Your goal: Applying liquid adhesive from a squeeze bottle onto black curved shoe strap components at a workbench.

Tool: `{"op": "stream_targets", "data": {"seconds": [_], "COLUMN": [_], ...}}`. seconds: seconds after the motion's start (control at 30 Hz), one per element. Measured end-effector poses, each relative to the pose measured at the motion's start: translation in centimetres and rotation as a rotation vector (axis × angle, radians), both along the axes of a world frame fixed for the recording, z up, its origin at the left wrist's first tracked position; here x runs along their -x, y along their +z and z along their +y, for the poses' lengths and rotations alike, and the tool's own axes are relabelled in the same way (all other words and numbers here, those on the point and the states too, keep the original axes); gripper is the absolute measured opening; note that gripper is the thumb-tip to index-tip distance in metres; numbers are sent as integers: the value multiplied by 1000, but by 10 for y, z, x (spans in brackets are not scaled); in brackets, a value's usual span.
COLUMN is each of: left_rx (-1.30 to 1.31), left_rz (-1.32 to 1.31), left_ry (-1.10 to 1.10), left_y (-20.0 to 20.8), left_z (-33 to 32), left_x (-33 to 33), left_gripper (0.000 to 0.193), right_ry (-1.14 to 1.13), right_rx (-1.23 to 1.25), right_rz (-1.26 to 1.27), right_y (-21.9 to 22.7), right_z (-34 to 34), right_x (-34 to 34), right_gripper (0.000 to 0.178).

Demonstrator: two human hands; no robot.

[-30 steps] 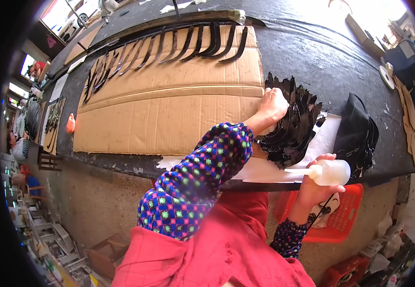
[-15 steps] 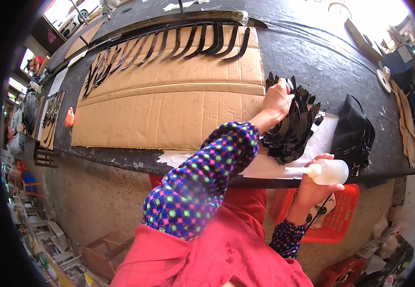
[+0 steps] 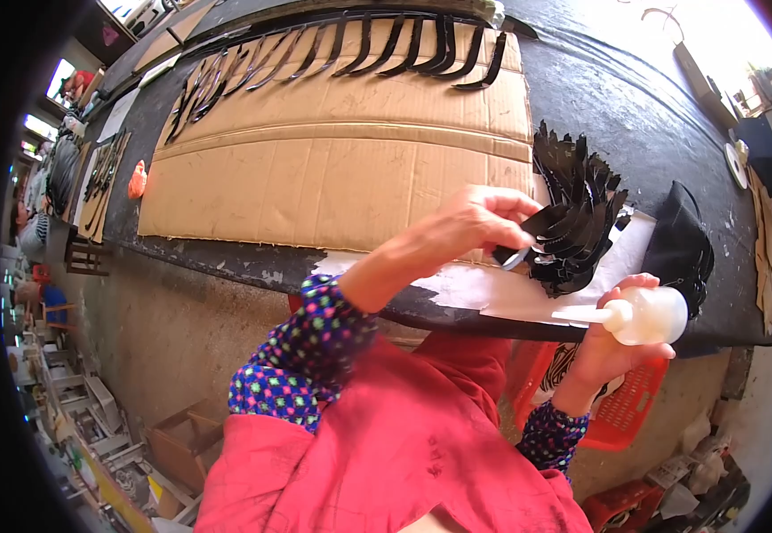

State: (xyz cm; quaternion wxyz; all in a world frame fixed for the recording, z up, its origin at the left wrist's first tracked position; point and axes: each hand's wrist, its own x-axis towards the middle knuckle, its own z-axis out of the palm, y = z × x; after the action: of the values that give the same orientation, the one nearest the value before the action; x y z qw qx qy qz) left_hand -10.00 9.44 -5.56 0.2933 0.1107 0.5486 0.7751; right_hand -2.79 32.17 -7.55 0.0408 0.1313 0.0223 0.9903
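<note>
My left hand pinches a curved black strip just lifted off the heap of black strips on the dark table. My right hand grips a white squeeze bottle near the table's front edge, its nozzle pointing left toward white paper under the heap. A large flat cardboard sheet lies left of the heap, with a row of curved black strips laid along its far edge.
A black bag sits right of the heap. A red plastic basket stands under the table by my right arm. An orange object lies at the cardboard's left end. Clutter and boxes fill the floor at left.
My left hand has drawn back from the heap toward me, holding one black strip. The right hand with the bottle has stayed almost in place.
</note>
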Motion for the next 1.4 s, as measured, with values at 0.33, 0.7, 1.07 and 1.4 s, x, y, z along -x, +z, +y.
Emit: {"op": "stream_targets", "data": {"seconds": [0.33, 0.7, 1.07, 1.4], "left_rx": [105, 333, 362, 342], "left_rz": [-375, -213, -264, -314], "left_ry": [93, 101, 25, 33], "left_y": [14, 26, 24, 19], "left_z": [-86, -106, -110, -111], "left_x": [-72, -81, -76, -73], "left_gripper": [32, 21, 23, 21], "right_ry": [-301, -244, -251, -271], "right_rx": [-887, -1110, -1146, -1185], "right_rz": [-9, -4, -163, -160], "right_y": [27, 30, 35, 31], "right_z": [-41, -67, -80, -71], "right_x": [8, 5, 3, 4], "right_gripper": [93, 97, 96, 97]}}
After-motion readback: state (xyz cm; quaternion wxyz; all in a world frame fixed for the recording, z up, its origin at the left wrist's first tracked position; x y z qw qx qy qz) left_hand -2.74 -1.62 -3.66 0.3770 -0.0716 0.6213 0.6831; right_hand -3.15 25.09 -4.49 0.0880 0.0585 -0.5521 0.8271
